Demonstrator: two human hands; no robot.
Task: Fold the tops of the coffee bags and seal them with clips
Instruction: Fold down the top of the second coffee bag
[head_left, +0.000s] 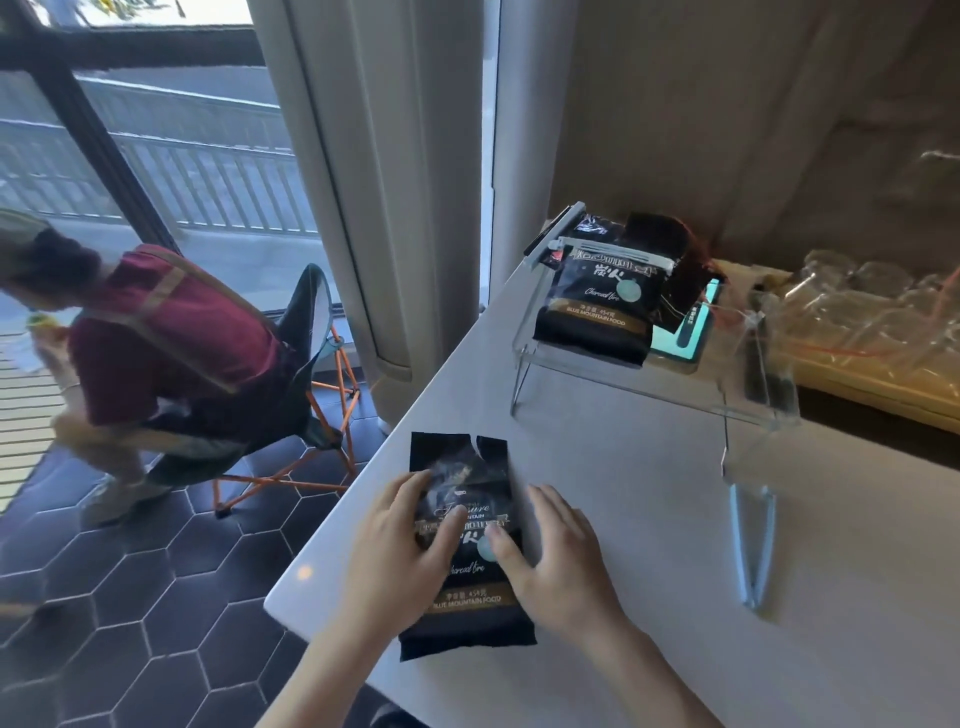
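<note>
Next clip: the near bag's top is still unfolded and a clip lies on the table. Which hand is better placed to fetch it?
The right hand. The loose clip lies to the right of the bag, on that hand's side, with bare table between. The left hand lies flat on the bag, so it could hold it steady.

1. A café-like or home lounge by a balcony: a tall window (171, 171) with a railing outside and pale curtains (358, 156).
2. Dark hexagonal floor tiles (130, 597), a folding camp chair (311, 374).
3. White tabletop (649, 519) bearing packed glassware (857, 306).
</note>
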